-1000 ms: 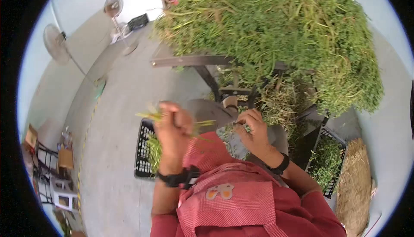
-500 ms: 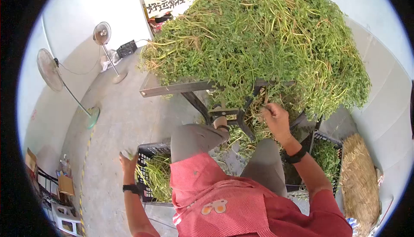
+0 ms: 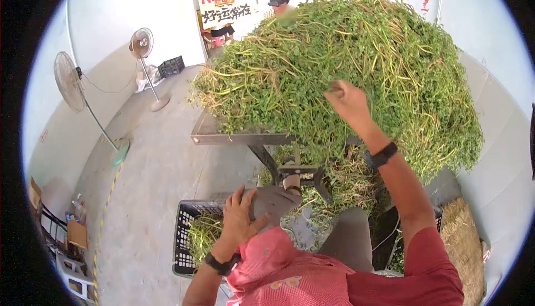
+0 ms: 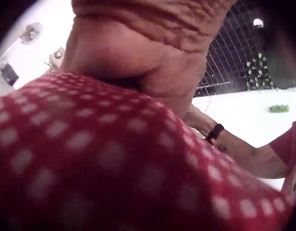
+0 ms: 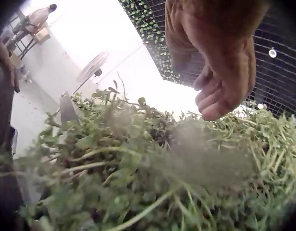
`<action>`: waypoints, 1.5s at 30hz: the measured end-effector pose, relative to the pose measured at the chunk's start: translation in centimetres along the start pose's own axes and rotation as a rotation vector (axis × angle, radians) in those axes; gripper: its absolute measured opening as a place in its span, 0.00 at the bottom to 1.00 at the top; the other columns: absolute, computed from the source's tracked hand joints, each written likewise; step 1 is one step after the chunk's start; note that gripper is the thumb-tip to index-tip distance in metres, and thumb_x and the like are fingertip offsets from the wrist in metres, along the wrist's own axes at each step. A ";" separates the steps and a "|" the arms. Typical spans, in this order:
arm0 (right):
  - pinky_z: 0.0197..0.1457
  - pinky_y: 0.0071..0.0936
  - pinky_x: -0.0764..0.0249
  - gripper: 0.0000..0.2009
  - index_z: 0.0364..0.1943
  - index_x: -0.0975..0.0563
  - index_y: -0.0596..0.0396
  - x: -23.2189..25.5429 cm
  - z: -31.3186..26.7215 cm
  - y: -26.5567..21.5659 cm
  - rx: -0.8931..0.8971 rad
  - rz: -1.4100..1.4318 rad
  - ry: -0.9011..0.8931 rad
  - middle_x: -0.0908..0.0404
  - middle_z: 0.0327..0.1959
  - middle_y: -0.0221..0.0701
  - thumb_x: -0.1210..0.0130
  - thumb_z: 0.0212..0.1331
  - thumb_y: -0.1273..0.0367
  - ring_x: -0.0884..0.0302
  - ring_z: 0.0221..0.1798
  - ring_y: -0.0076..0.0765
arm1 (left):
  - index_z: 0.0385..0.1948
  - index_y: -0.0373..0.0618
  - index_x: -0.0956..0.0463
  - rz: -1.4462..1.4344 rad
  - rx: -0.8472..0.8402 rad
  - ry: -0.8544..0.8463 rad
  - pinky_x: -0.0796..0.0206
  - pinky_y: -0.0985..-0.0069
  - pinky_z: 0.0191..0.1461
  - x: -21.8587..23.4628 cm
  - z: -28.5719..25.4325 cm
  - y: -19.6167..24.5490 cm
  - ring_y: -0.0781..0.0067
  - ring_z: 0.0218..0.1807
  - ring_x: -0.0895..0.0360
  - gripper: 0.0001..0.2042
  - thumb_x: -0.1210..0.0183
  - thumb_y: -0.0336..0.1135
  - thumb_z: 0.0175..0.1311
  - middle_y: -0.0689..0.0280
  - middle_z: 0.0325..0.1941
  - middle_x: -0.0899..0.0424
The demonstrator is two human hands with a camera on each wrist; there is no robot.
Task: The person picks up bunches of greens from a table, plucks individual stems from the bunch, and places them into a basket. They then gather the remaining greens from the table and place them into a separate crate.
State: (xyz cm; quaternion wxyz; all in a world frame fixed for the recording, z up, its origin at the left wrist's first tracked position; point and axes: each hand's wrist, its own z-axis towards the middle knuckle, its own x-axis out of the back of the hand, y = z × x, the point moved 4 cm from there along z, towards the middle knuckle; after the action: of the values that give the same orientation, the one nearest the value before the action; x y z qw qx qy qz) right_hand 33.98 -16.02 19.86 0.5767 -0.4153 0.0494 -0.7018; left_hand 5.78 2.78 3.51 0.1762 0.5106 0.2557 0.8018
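My left hand point(image 3: 239, 219) rests on the left knee at the edge of the red checked apron point(image 3: 262, 247), its fingers spread and nothing in it. In the left wrist view its heel lies against the apron cloth point(image 4: 104, 154). My right hand point(image 3: 350, 105) is over the big heap of leafy green stems point(image 3: 312, 66) on the table, its fingers curled. The right wrist view has the hand point(image 5: 220, 72) just above the greens point(image 5: 138, 173), fingertips bent down with no stem showing between them. A dark spot shows by its thumb tip in the head view; I cannot tell what it is.
To the left of the knee stands a black crate point(image 3: 184, 245) with cut stems point(image 3: 203, 236). Stems also litter the floor under the table point(image 3: 239, 138). A straw bundle point(image 3: 460, 250) leans at the right, two fans point(image 3: 69, 80) stand left, and another person point(image 3: 280, 2) is behind the heap.
The left hand held stems, swung out over the left crate, and now lies on the knee without them. The right hand rose from near the lap to above the heap.
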 end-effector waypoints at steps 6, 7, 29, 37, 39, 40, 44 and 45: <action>0.58 0.41 0.38 0.29 0.50 0.32 0.64 -7.6 7.3 -2.6 0.094 -0.419 -0.058 0.28 0.47 0.46 0.42 0.49 0.55 0.35 0.54 0.51 | 0.56 0.49 0.36 0.094 0.084 -0.018 0.48 0.54 0.62 0.8 0.0 -0.2 0.41 0.61 0.43 0.32 0.37 0.46 0.46 0.45 0.61 0.41; 0.58 0.41 0.38 0.29 0.50 0.32 0.64 -8.9 8.3 -2.8 0.103 -0.420 -0.051 0.28 0.47 0.46 0.42 0.49 0.55 0.35 0.54 0.51 | 0.56 0.49 0.36 0.089 0.108 -0.029 0.48 0.54 0.62 0.8 0.0 -0.5 0.42 0.61 0.43 0.32 0.37 0.47 0.46 0.45 0.60 0.41; 0.41 0.44 0.28 0.14 0.33 0.29 0.58 -8.0 7.5 0.0 -0.146 -0.460 -0.292 0.24 0.34 0.41 0.44 0.46 0.64 0.25 0.39 0.49 | 0.54 0.48 0.34 0.060 0.080 -0.002 0.45 0.56 0.59 0.8 -0.2 -1.8 0.43 0.58 0.40 0.31 0.38 0.50 0.46 0.47 0.59 0.38; 0.46 0.39 0.28 0.23 0.45 0.28 0.59 -2.1 4.8 1.8 -0.075 -0.462 -0.204 0.23 0.40 0.43 0.44 0.44 0.61 0.25 0.44 0.49 | 0.55 0.49 0.35 0.065 0.096 0.000 0.46 0.54 0.60 0.7 -0.3 -1.3 0.43 0.59 0.41 0.32 0.38 0.49 0.47 0.47 0.60 0.39; 0.45 0.39 0.28 0.24 0.45 0.27 0.60 -0.8 4.2 2.4 -0.236 -0.345 -0.295 0.23 0.37 0.46 0.44 0.42 0.62 0.25 0.41 0.51 | 0.56 0.49 0.35 0.065 0.100 -0.007 0.47 0.54 0.60 0.7 -0.2 -1.3 0.42 0.59 0.41 0.32 0.38 0.49 0.47 0.47 0.60 0.39; 0.45 0.39 0.28 0.24 0.45 0.27 0.60 0.1 4.1 3.5 -0.238 -0.341 -0.297 0.23 0.37 0.46 0.44 0.42 0.62 0.25 0.41 0.51 | 0.56 0.49 0.35 0.059 0.091 -0.002 0.47 0.54 0.61 0.7 -0.2 -1.2 0.43 0.60 0.41 0.32 0.38 0.49 0.47 0.47 0.60 0.39; 0.45 0.38 0.29 0.22 0.43 0.25 0.59 2.5 3.8 6.7 -0.062 -0.374 -0.205 0.22 0.36 0.47 0.44 0.39 0.63 0.24 0.38 0.51 | 0.56 0.50 0.35 0.049 0.082 -0.001 0.47 0.54 0.61 0.6 -0.1 -1.0 0.43 0.60 0.42 0.32 0.38 0.49 0.47 0.47 0.60 0.39; 0.45 0.37 0.29 0.22 0.42 0.24 0.58 2.6 3.3 7.1 -0.036 -0.325 -0.173 0.22 0.36 0.47 0.44 0.39 0.63 0.24 0.37 0.51 | 0.56 0.50 0.35 0.051 0.077 -0.009 0.47 0.54 0.61 0.6 0.0 -0.9 0.43 0.60 0.42 0.32 0.38 0.49 0.47 0.47 0.60 0.39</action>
State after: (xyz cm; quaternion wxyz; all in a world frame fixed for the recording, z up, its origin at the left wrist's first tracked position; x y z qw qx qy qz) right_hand 41.61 -19.26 19.50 0.4501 -0.4871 -0.0556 -0.7464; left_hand 5.51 3.86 3.44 0.1371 0.5270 0.2727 0.7932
